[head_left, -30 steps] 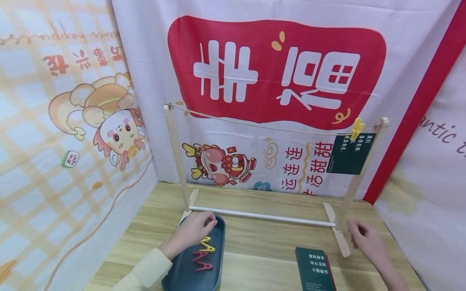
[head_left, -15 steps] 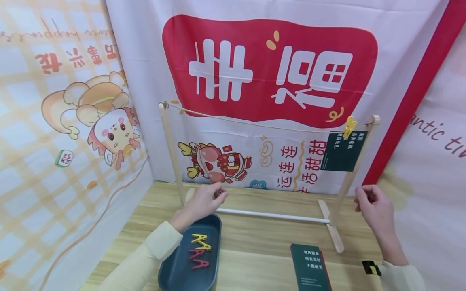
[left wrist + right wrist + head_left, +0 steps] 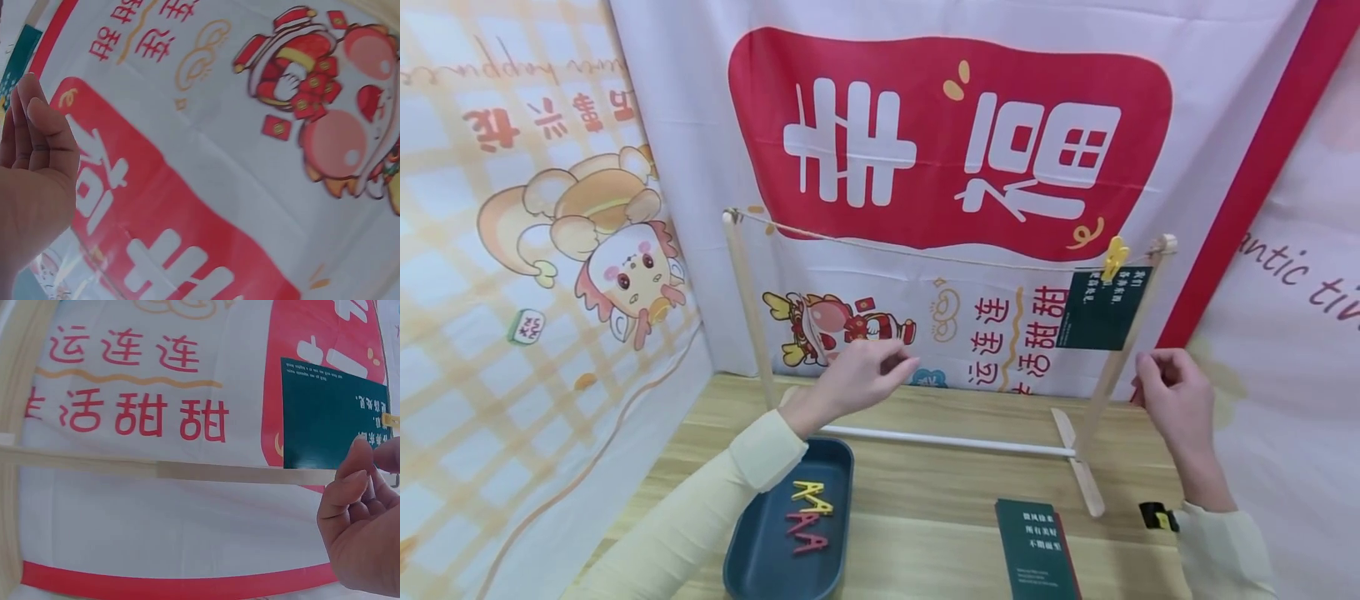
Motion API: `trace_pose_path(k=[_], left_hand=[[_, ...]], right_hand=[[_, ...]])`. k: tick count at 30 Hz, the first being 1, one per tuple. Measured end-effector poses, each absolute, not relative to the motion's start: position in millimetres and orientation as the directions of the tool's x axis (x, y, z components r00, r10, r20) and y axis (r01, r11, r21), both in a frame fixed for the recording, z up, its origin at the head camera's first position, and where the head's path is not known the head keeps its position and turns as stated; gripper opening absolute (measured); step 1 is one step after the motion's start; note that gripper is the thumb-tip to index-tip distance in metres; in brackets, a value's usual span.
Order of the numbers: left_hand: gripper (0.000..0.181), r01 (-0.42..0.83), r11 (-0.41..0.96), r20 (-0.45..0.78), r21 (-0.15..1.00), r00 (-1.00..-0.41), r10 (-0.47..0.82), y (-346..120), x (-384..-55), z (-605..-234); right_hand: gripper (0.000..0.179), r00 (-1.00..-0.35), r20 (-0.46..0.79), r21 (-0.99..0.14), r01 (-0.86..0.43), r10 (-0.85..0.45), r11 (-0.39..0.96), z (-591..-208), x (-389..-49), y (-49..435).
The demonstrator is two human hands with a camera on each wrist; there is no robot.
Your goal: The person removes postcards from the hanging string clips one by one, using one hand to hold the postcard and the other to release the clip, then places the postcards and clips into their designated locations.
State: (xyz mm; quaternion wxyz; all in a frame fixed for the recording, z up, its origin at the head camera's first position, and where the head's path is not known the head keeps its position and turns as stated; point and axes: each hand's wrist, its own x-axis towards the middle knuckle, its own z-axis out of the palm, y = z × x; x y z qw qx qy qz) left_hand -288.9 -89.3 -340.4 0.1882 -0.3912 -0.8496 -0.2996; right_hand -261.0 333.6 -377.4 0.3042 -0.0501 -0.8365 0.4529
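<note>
A dark green card (image 3: 1093, 312) with white print hangs near the right end of a string line (image 3: 925, 247), held by a yellow clothespin (image 3: 1115, 257). To its right, beside the wooden post (image 3: 1118, 358), my right hand (image 3: 1183, 404) is raised with loosely bent fingers and nothing in them. In the right wrist view this hand (image 3: 365, 528) overlaps the card's lower corner; whether they touch I cannot tell. My left hand (image 3: 859, 383) hovers in front of the rack's left half, its fingers loosely bent. The left wrist view shows that hand (image 3: 37, 162) holding nothing.
A dark blue tray (image 3: 760, 562) at the front left contains yellow clothespins (image 3: 812, 496) and red clothespins (image 3: 806, 533). More green cards (image 3: 1036, 554) lie stacked at the front right. The rack's white crossbar (image 3: 955, 440) spans low between its feet. Printed cloths surround the wooden table (image 3: 917, 500).
Both hands have risen. The left hand has moved up and right, away from above the tray. The right hand has come up beside the right post. The head view has shifted slightly.
</note>
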Motion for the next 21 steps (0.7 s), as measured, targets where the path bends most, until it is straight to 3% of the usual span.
trace_pose_path(k=[4,8,21], left_hand=[[0.012,0.817,0.431,0.608,0.383,-0.574,0.548,-75,-291,-314],[0.01,0.833,0.374,0.658,0.409,-0.553,0.512,-60,-291,-291],[0.021,0.808,0.407,0.666,0.426,-0.585,0.463,11,-300,-235]], right_hand=[[0.019,-0.799,0.439,-0.823,-0.175,0.411,0.54,-375,-267,335],[0.028,-0.801,0.433,-0.832,-0.18,0.413,0.524,-371,-272,332],[0.033,-0.759,0.459,-0.851,-0.226,0.462,0.474,-354,-280,322]])
